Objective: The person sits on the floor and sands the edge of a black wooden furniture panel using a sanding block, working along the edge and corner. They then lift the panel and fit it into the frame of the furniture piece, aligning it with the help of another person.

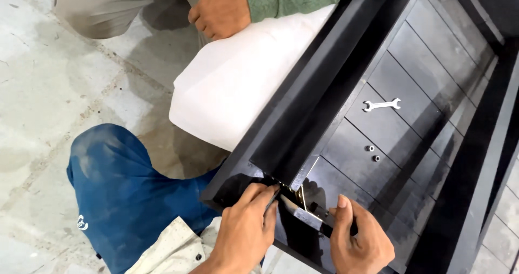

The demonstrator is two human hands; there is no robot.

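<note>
Both of the wearer's hands work at the bottom edge of the frame, their wrists cut off by it. Left hand (246, 228) has its fingers drawn together and pressed onto the corner of a black metal frame (303, 117), fingertips at the joint where a small brass-coloured fitting (286, 190) shows; what exactly the fingers pinch there is hidden under them, perhaps a nut or bolt head. Right hand (359, 241) is closed around the dark handle of a wrench (305, 214), thumb up along it, and the tool's shiny flat head reaches left to that same joint, just beside the left fingertips. The jaw end of the tool is too buried in shadow to make out.

Inside the frame, on black slats (411, 63), lies a small silver open-ended spanner (381, 105), well apart from both hands, and two little nuts (373, 153) sit between it and the joint.

Beyond the frame's long rail a white sack (238, 79) rests on the concrete floor (59, 95). Another person's hand (221, 12), in a green sleeve, lies loosely curled on top of the sack; the rest of that person is cut off by the top edge. A knee in blue trousers (119, 187) shows at lower left.
</note>
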